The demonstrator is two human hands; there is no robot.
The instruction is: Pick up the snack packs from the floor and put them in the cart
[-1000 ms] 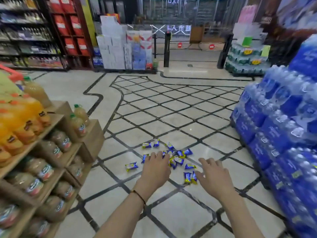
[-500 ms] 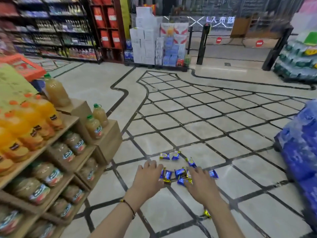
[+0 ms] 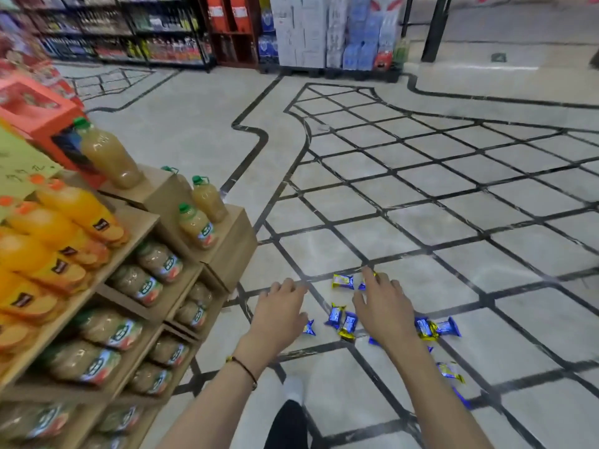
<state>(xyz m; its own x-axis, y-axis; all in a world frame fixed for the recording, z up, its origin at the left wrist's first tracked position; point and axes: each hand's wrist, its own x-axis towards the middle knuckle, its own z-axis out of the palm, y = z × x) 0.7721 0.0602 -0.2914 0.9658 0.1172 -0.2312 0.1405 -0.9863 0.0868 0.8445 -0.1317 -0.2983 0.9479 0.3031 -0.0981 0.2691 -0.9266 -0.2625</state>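
Snack packs (image 3: 344, 321) in blue and yellow wrappers lie scattered on the tiled floor (image 3: 486, 260), a pale surface crossed by dark lines. Both of the person's arms reach forward and down over the scatter, palms facing the floor. The left hand (image 3: 281, 314) hovers with fingers loosely spread and holds nothing; one blue pack (image 3: 309, 328) shows just beside its thumb edge. The right hand (image 3: 384, 307) is likewise spread wide and empty, its fingertips (image 3: 368, 273) extended toward a yellow-ended pack (image 3: 343, 281) lying just to their left, with another pack partly hidden under the fingers. Whether either hand touches a pack cannot be told. Two packs lie close together between the hands, a further cluster (image 3: 436, 328) lies to the right of the right wrist, and more packs (image 3: 450, 372) lie beside the right forearm, nearer the camera. A thin dark bracelet (image 3: 243, 367) circles the left wrist. Below the arms appear a dark trouser leg (image 3: 287, 426) and a white shoe (image 3: 295, 388) planted on the floor. To the left stands a wooden display shelf (image 3: 142, 228) stocked with orange juice bottles (image 3: 74, 215) and paler bottles (image 3: 196, 225), some standing on cardboard boxes (image 3: 236, 251). Farther back, stacked cartons (image 3: 301, 30) and stocked shelving (image 3: 129, 30) line the floor's far edge. No cart is distinguishable in this view.
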